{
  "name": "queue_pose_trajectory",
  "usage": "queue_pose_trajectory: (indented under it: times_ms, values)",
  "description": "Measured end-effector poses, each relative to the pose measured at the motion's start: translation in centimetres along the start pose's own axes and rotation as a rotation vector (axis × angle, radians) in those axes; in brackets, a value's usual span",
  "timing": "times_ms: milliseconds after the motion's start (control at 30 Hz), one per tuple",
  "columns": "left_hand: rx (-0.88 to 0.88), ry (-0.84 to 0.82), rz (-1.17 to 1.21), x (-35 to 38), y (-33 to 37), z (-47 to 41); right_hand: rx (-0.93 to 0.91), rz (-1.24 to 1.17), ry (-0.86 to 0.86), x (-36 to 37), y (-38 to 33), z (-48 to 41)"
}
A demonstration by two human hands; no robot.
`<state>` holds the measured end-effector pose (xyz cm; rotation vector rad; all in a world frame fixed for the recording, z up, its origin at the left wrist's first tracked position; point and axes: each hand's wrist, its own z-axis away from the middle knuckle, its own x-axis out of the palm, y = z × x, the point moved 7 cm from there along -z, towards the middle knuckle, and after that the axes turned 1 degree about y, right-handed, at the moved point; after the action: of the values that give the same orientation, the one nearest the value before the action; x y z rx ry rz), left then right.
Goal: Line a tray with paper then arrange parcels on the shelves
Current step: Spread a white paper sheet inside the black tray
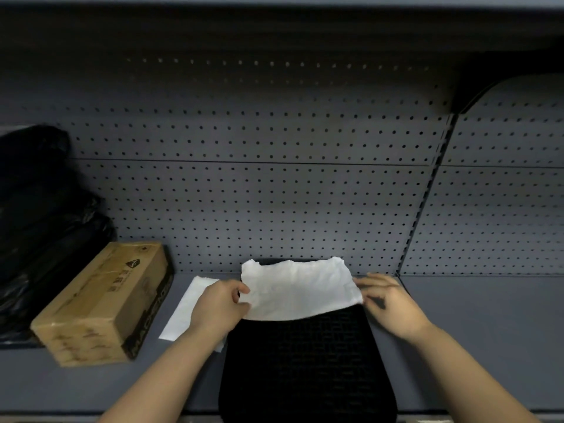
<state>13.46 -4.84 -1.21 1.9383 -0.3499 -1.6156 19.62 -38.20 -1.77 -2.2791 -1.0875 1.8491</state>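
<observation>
1. 2 hands on 1 white paper sheet [300,288]: I have my left hand [218,303] pinching its left edge, fingers [241,289] closed on it.
2. Right hand [389,303] at the sheet's right corner, fingers [370,280] touching the edge, loosely curled; firm grip or not, I cannot tell.
3. Sheet lies over the far end of the black tray [306,367]; near end bare.
4. Tray sits on the grey shelf [476,337].
5. 2nd white sheet [186,309] flat on shelf, left of tray.
6. Cardboard box [103,303] further left, black bags [42,227] beside it.
</observation>
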Motion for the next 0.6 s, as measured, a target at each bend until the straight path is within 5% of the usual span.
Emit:
queue_pose_trajectory:
  times_ms: [100,300,467,600]
  values:
    - [0.016,0.02,-0.021,-0.2,-0.2,-0.3,0.018,-0.009,-0.033,-0.3,-0.2,0.1]
    - [0.056,0.132,-0.02,-0.9,0.7,-3.4,0.333,-0.371,0.194,-2.4,-0.5,-1.7]
    - [-0.03,0.059,-0.006,-0.2,1.5,-6.5,0.595,-0.257,-0.033,0.3,0.0,-5.0]
    - [-0.007,0.066,0.005,0.3,1.5,-7.8,0.609,-0.005,-0.069,1.1,-0.5,-6.4]
